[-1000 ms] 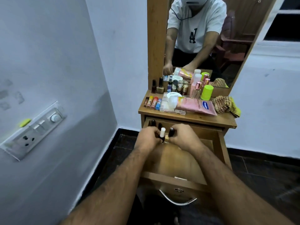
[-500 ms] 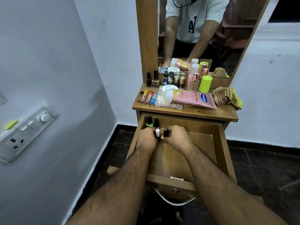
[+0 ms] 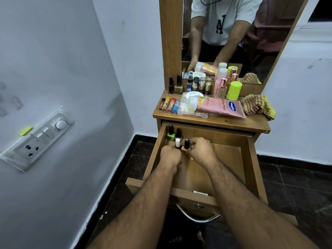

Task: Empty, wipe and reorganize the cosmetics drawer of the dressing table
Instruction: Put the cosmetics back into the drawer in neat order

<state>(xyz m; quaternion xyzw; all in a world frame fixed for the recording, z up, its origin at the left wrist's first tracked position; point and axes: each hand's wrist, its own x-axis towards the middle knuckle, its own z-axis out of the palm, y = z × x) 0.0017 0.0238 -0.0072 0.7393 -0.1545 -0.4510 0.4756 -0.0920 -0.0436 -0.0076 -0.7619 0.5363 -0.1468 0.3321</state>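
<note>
My left hand (image 3: pixel 170 156) is curled around a white-capped bottle (image 3: pixel 177 143), my right hand (image 3: pixel 201 150) pinching a gold bottle with a black cap (image 3: pixel 186 146) beside it — both low in the open drawer (image 3: pixel 226 141), at its back left, the bottles' bodies mostly hidden by my fingers. Behind them stand a green bottle (image 3: pixel 170 133) and a darker one (image 3: pixel 178 133), labels unreadable. On the tabletop (image 3: pixel 233 124), the pink tube (image 3: pixel 218 106) reads "Vaseline"; its smaller print I cannot make out — nor the white jar lid (image 3: pixel 194 94).
</note>
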